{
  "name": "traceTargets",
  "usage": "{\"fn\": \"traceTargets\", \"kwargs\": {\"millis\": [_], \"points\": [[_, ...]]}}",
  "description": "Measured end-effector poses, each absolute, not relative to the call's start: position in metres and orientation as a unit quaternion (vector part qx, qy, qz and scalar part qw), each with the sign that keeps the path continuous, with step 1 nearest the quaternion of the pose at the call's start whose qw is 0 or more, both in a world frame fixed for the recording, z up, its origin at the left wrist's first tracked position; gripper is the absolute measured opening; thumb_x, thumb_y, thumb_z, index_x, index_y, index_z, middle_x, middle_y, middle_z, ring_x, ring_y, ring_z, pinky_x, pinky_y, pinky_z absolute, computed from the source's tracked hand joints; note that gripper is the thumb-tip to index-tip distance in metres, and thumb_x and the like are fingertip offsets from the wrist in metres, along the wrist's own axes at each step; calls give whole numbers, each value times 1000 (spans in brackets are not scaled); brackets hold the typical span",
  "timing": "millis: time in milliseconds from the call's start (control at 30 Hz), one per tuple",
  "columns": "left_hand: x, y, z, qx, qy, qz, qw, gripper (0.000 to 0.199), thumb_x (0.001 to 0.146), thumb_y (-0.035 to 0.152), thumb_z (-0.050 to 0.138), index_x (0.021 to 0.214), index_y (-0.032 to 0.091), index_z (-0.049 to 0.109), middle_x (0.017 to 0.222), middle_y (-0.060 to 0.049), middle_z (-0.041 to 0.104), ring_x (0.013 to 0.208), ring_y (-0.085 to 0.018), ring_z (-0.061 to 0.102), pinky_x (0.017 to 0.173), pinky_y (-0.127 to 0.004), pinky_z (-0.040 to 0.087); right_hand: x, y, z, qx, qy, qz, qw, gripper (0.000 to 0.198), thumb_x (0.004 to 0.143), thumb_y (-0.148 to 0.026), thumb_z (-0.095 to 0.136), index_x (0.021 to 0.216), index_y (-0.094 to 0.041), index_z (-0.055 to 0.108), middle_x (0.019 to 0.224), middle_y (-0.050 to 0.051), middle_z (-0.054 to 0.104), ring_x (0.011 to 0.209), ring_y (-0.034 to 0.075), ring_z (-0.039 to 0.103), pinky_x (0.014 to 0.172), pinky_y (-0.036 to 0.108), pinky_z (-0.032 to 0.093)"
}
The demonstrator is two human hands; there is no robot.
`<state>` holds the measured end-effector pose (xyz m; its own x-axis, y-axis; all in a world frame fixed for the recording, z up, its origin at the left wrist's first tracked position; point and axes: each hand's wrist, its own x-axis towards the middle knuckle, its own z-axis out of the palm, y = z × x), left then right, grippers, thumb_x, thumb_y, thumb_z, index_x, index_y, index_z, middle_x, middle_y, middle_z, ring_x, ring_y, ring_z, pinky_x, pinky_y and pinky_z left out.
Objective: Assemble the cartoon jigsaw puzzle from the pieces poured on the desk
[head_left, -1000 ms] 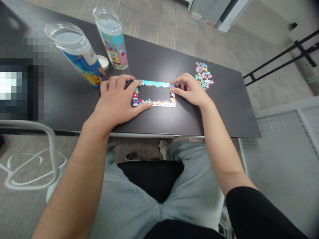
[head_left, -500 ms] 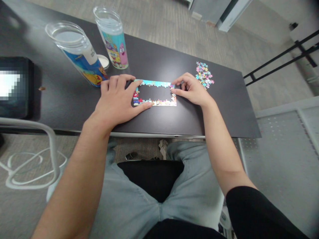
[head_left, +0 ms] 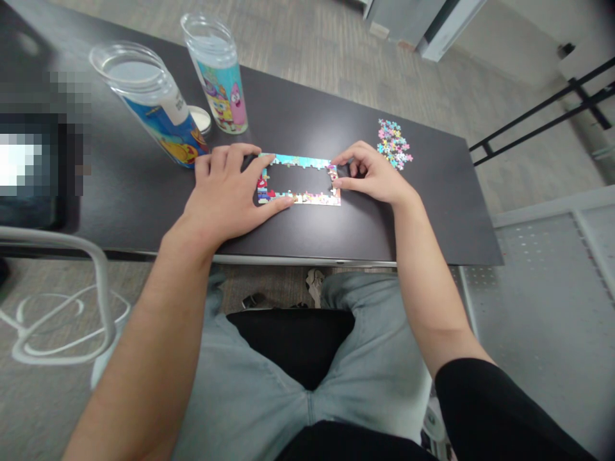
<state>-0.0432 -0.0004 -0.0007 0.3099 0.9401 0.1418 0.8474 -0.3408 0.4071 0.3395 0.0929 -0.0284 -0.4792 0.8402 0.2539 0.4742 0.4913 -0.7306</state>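
A jigsaw puzzle border (head_left: 298, 161) lies flat on the dark table, a closed rectangle of joined pieces around bare tabletop. My left hand (head_left: 225, 186) rests spread over its left end, the thumb on the bottom strip and the fingers near the top left corner. At the right side my right hand (head_left: 368, 173) touches the border with thumb and index finger, which stand apart; the other fingers curl in. No loose piece shows between them. Beyond this hand lies a pile of loose puzzle pieces (head_left: 394, 144).
Two clear cylinders with cartoon prints, a blue one (head_left: 158, 109) and a turquoise one (head_left: 218, 83), stand at the back left. A white lid (head_left: 200, 118) lies between them. A dark device with a blurred screen (head_left: 33, 173) sits at the far left. The table (head_left: 432, 218) ends on the right.
My right thumb and index finger have shifted slightly right, the thumb off the inner edge onto the border's right side. My left hand stays where it was.
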Motion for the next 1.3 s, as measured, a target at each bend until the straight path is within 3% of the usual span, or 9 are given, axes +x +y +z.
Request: {"fn": "traceTargets", "kwargs": {"millis": [233, 533, 767, 1000, 1167, 1300], "points": [[-43, 0, 0, 799, 560, 175, 130, 86, 111, 74, 81, 186, 33, 66, 190, -20, 59, 176, -59, 50, 149, -82, 38, 345, 91, -20, -389, -820, 313, 280, 82, 81, -98, 112, 136, -38, 101, 118, 4, 70, 90, 23, 56, 90, 42, 58], [-43, 0, 0, 800, 560, 170, 132, 87, 111, 76, 79, 186, 33, 66, 193, -20, 58, 177, -60, 50, 149, -83, 39, 340, 90, -24, -391, -816, 309, 292, 66, 95, -97, 102, 122, -37, 101, 121, 6, 76, 85, 22, 53, 78, 41, 50], [-43, 0, 0, 797, 559, 184, 137, 86, 109, 76, 82, 184, 36, 68, 192, -19, 61, 177, -62, 50, 148, -86, 38, 338, 91, -26, -379, -824, 296, 301, 65, 98, -94, 102, 122, -34, 101, 116, 4, 72, 85, 20, 54, 82, 41, 53], [-43, -1, 3, 795, 562, 177, 146, 88, 111, 81, 73, 186, 34, 66, 192, -18, 61, 178, -60, 46, 149, -87, 35, 339, 92, -25, -390, -822, 297, 289, 65, 96, -90, 105, 123, -32, 98, 117, 3, 71, 87, 21, 54, 87, 41, 56], [-45, 0, 0, 793, 556, 193, 157, 93, 109, 88, 72, 184, 34, 66, 188, -14, 62, 178, -59, 43, 150, -89, 33, 339, 91, -23, -413, -819, 293, 270, 69, 94, -98, 102, 123, -35, 96, 117, 4, 70, 89, 23, 55, 91, 44, 60], [-46, 1, -3, 798, 554, 192, 143, 88, 110, 84, 74, 184, 37, 67, 186, -17, 64, 177, -60, 46, 149, -87, 36, 336, 94, -30, -438, -797, 285, 302, 79, 100, -108, 87, 123, -32, 93, 118, 5, 73, 85, 21, 55, 82, 41, 59]]}}
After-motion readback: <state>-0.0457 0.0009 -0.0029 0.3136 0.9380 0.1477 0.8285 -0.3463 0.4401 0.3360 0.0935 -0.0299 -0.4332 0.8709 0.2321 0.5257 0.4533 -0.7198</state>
